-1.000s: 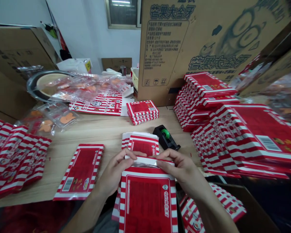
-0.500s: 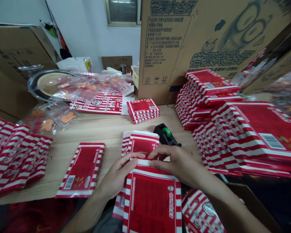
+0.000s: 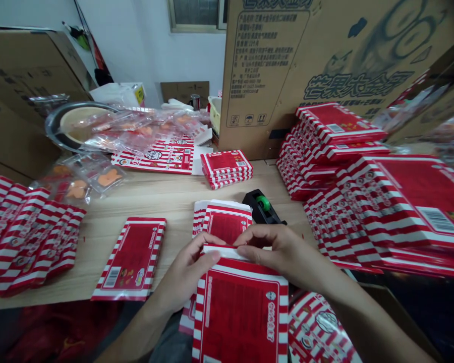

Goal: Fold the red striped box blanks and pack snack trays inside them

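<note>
A red-and-white striped flat box (image 3: 242, 307) stands tilted toward me at the table's front edge, its top end with a white flap up. My left hand (image 3: 191, 264) pinches the left part of that flap between thumb and fingers. On the right part, the thumb and bent fingers of my right hand (image 3: 267, 247) grip the same flap. Just behind lies a stack of flat cartons (image 3: 227, 222), partly hidden by my hands. A black tape dispenser (image 3: 263, 205) with a green core sits beyond my right hand.
One finished-looking box (image 3: 132, 257) lies to the left. Striped boxes (image 3: 26, 237) stand in a row at far left. Tall stacks of boxes (image 3: 408, 201) rise on the right before a big cardboard carton (image 3: 265, 65). Clear packets (image 3: 109, 176) and a basin (image 3: 55, 128) are at back left.
The view has shifted slightly. Both hands stay at the box's top flap, with the left thumb a little farther right along it.
</note>
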Action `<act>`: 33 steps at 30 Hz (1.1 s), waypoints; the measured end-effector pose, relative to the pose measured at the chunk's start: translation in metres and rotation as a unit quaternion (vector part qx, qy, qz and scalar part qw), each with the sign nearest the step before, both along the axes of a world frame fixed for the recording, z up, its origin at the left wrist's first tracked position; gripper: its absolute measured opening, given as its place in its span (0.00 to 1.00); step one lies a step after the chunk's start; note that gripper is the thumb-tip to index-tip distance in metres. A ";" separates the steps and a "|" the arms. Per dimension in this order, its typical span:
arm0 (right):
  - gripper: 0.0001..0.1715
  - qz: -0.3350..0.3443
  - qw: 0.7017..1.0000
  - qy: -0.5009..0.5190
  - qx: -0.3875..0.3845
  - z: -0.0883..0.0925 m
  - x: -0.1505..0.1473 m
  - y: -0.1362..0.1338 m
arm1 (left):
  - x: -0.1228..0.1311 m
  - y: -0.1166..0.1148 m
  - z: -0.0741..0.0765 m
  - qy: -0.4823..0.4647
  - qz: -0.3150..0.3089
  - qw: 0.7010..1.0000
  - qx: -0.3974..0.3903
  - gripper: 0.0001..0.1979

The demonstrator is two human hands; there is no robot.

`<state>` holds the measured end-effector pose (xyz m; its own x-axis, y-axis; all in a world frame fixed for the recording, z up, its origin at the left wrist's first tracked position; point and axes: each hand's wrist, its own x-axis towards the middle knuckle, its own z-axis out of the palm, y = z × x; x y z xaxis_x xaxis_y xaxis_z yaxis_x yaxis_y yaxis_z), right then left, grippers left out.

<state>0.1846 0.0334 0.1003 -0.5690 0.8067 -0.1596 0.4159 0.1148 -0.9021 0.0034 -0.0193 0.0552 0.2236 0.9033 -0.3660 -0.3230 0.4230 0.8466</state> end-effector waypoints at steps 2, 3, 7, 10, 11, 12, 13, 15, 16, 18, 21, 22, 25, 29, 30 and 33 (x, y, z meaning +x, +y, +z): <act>0.06 0.003 1.000 0.002 0.019 0.001 -0.002 -0.002 | 0.000 0.003 0.006 -0.017 0.031 0.999 -0.012 0.03; 0.06 0.011 1.000 0.008 0.024 0.002 -0.003 -0.003 | 0.000 0.004 0.008 -0.027 0.047 0.998 -0.010 0.04; 0.10 0.046 0.998 0.048 -0.017 0.003 -0.002 -0.009 | -0.001 0.002 0.008 -0.042 0.028 0.999 0.021 0.05; 0.10 0.019 0.997 0.065 -0.047 0.000 0.002 -0.012 | -0.001 -0.008 -0.004 0.041 0.018 0.996 0.082 0.03; 0.10 0.014 0.996 0.073 -0.055 0.000 0.004 -0.013 | -0.001 -0.011 -0.009 0.077 0.024 0.990 0.111 0.03; 0.10 0.017 0.994 0.082 -0.065 0.000 0.006 -0.013 | -0.001 -0.014 -0.012 0.108 0.032 0.984 0.139 0.02; 0.10 0.027 0.992 0.092 -0.077 0.000 0.008 -0.014 | -0.001 -0.015 -0.015 0.130 0.037 0.977 0.163 0.01; 0.13 0.051 0.989 0.096 -0.104 0.001 0.014 -0.016 | -0.002 -0.017 -0.019 0.146 0.036 0.970 0.189 0.02; 0.14 0.043 0.988 0.090 -0.115 0.001 0.017 -0.017 | -0.002 -0.017 -0.019 0.143 0.034 0.971 0.191 0.02; 0.12 -0.026 0.988 0.091 -0.121 -0.003 0.023 -0.022 | -0.002 -0.016 -0.019 0.131 0.039 0.974 0.182 0.02; 0.08 -0.163 0.968 0.157 -0.107 -0.014 0.028 -0.032 | 0.001 -0.017 -0.018 0.112 0.047 0.982 0.141 0.03; 0.08 -0.183 0.960 0.184 -0.105 -0.019 0.028 -0.035 | 0.002 -0.018 -0.017 0.111 0.045 0.984 0.129 0.03; 0.10 -0.191 0.945 0.242 -0.109 -0.027 0.031 -0.042 | 0.006 -0.021 -0.016 0.131 0.046 0.982 0.125 0.04; 0.07 -0.169 0.931 0.266 -0.184 -0.027 0.038 -0.039 | 0.009 -0.022 -0.015 0.158 0.037 0.974 0.160 0.03; 0.07 -0.162 0.926 0.268 -0.211 -0.025 0.039 -0.037 | 0.009 -0.021 -0.015 0.161 0.032 0.973 0.164 0.02; 0.07 -0.137 0.918 0.277 -0.248 -0.019 0.041 -0.031 | 0.008 -0.021 -0.014 0.174 0.031 0.971 0.164 0.02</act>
<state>0.2257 0.0023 0.0810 -0.4604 0.8381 -0.2926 -0.1716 -0.4074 -0.8970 0.0113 -0.0407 0.0414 0.0789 0.9918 -0.1007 -0.0101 0.1018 0.9948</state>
